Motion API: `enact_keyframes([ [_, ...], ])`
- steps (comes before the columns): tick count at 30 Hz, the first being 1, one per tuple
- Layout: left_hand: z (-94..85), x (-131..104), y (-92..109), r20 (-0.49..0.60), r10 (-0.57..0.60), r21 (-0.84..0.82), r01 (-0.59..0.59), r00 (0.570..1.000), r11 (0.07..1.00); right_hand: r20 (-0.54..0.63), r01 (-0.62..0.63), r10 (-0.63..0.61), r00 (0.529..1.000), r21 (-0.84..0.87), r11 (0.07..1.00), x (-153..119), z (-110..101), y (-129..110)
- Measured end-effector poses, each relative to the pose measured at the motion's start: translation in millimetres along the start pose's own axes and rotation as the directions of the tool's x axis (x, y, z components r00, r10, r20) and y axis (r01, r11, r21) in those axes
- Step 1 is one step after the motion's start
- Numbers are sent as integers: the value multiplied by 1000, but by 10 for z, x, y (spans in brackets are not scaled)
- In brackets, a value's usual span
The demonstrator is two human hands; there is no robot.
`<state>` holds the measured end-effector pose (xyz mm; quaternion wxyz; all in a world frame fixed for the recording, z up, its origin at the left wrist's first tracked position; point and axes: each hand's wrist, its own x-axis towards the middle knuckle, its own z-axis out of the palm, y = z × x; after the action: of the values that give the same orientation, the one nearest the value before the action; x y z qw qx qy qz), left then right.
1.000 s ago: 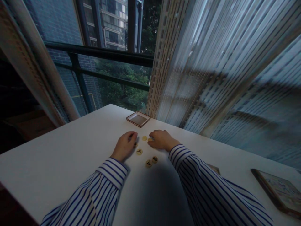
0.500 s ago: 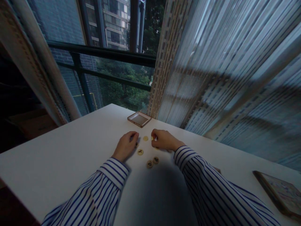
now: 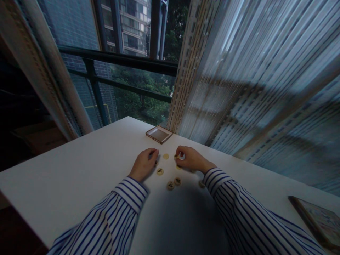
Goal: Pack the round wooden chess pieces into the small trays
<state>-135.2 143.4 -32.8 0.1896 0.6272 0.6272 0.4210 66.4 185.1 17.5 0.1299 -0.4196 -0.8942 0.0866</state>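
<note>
My right hand (image 3: 190,158) pinches a round xiangqi piece (image 3: 175,156) between thumb and fingers, its dark marking partly showing. Below these fingertips lies another piece (image 3: 179,167), partly covered. My left hand (image 3: 144,163) rests on the table with its fingers curled. At its fingertips a half-hidden piece (image 3: 156,163) peeks out; whether it is gripped is unclear. Between the hands are a blank-faced piece (image 3: 166,156) and a marked piece (image 3: 160,171). Nearer me, two marked pieces (image 3: 174,183) lie side by side. One more piece (image 3: 202,183) sits by my right cuff.
A shallow square box or lid (image 3: 159,134) with a brown rim stands near the far edge of the white table (image 3: 87,170). A framed flat object (image 3: 316,219) lies at the right. Behind the table are a railing (image 3: 119,59) and a string curtain (image 3: 239,88).
The view has shifted slightly. My right hand has moved a little right, and a dark mark now shows on its pinched piece. A piece beside my right cuff has come into view.
</note>
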Motion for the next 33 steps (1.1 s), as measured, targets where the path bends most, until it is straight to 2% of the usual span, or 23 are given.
enact_keyframes([
  [11,13,8,-17,2,10,-7,-10,1000,1000,29,20,-17,999,-87,996,79,64,-35],
  [24,15,11,-31,-4,10,-6,-10,1000,1000,92,-60,79,993,-200,978,132,89,-91],
  [33,20,17,-29,-13,24,1,-24,1000,1000,-5,-37,37,999,-260,965,109,81,-122],
])
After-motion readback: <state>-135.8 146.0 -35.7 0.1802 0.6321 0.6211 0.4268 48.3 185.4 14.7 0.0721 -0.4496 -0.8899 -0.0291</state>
